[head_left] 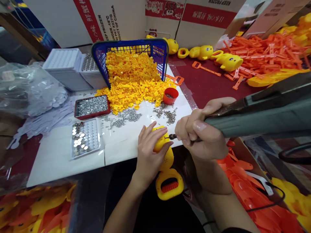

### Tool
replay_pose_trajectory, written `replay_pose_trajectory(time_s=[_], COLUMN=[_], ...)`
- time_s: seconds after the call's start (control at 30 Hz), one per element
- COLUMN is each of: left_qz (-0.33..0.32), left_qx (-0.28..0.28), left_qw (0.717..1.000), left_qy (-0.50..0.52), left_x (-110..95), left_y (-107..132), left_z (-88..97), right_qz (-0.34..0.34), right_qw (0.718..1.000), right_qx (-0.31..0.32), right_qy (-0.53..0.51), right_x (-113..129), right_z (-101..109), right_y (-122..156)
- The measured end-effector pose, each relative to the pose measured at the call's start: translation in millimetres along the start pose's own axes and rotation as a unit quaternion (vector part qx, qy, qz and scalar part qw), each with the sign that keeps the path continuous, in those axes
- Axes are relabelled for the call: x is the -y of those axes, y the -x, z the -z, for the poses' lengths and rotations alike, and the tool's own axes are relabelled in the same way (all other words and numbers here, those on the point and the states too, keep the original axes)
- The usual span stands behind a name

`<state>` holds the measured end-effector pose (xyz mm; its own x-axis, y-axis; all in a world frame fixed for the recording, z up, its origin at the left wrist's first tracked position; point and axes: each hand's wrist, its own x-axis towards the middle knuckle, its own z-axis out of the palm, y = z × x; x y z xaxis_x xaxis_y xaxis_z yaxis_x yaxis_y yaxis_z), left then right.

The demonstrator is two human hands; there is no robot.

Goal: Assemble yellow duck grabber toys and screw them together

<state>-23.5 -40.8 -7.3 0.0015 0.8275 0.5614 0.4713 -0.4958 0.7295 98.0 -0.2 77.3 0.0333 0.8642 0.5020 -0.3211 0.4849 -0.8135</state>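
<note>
A left hand (151, 145) is clamped on a yellow toy (167, 159) at the near edge of the white surface (126, 142), its looped handle over the lap. The right hand's (205, 129) grip encloses a power screwdriver (262, 118), bit at the toy. Fastening looks underway, unfinished; loose screws (170, 117) remain beside a red cup (169, 101).

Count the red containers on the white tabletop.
2: a tray left of the yellow pile and a cup at its right edge. The basket may hide others.
</note>
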Motion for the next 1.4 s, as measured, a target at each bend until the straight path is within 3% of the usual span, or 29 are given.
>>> replay_pose_trajectory(time_s=[0.33,0.63,0.8,1.0,1.33,1.4], left_qz=[0.008,-0.006,-0.046,-0.048,-0.029,-0.032], left_qx=[0.002,0.009,-0.022,-0.017,-0.005,-0.005], left_qw=[1.000,1.000,0.999,0.998,0.999,0.999], left_qy=[0.004,-0.004,-0.018,-0.021,-0.022,-0.021], left_x=[0.1,4.1,7.6,10.0,12.1,12.8], left_y=[1.4,2.9,4.3,7.4,7.8,7.2], left_z=[-1.1,-0.3,-6.0,-5.8,-3.1,-3.4], right_qz=[-0.007,-0.022,0.000,-0.002,0.030,0.009], right_qw=[1.000,0.997,1.000,0.992,0.941,0.933], right_qx=[-0.012,-0.069,-0.003,0.121,0.301,0.328], right_qy=[0.010,0.036,-0.003,-0.034,-0.153,-0.148], right_x=[3.2,4.8,-4.8,-8.8,-24.1,-29.7], right_z=[-9.4,-16.2,-9.2,-0.8,-1.4,3.2], right_y=[-2.6,0.7,-1.3,-8.2,-27.7,-28.8])
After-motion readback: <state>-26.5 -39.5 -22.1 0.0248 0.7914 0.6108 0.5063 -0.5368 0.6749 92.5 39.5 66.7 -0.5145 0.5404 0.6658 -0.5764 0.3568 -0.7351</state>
